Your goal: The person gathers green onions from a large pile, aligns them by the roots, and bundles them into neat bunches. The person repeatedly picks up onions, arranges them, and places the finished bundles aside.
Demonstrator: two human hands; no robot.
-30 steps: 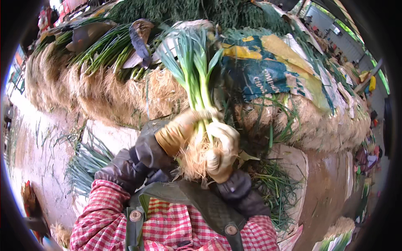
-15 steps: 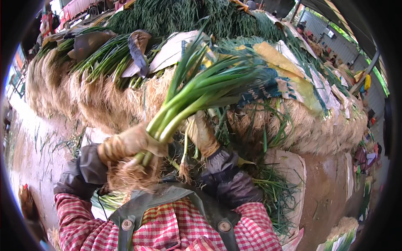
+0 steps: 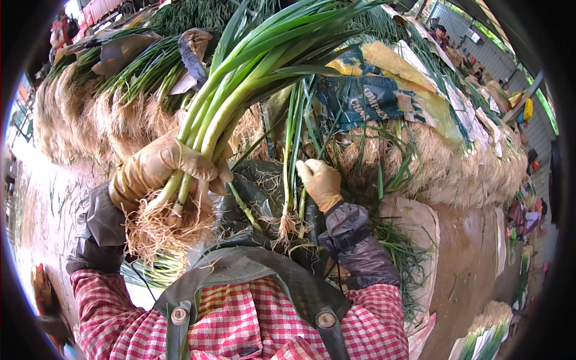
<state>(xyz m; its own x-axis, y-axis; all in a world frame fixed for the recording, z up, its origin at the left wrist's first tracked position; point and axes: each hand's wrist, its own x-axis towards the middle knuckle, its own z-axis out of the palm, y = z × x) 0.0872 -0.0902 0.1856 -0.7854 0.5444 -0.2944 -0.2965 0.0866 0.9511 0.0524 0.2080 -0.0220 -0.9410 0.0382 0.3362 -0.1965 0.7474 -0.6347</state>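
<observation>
Fingers of the left hand [image 3: 157, 171] wrapped tight round a thick bunch of green onions [image 3: 240, 78], grip just above the roots [image 3: 159, 231], white stalks in the palm, leaves fanning up and far right. Right hand [image 3: 321, 183] pinched closed on a few loose onion stalks [image 3: 292, 156], thumb side up, their small root tuft [image 3: 287, 225] hanging just near of the fingers. Both hands in tan gloves, dark sleeve covers [image 3: 96, 231] over a red checked shirt [image 3: 240, 327]. Big bunch sits left of centre, loose stalks just right of it, apart, not touching. Behind, far side: long heaped pile of onions [image 3: 90, 120] with roots facing near, printed sacks [image 3: 384, 90] draped on top at right. Apron strap [image 3: 288, 282] with buckles at the near edge. Only one view here. Judgement: loose stalks look meant to join the bunch; do it well by lining root ends level with the bunch's roots, sliding them in alongside the white part, and easing the left grip only slightly so nothing slips. Risk: bending or snapping the long leaves, dropping thin stalks.
</observation>
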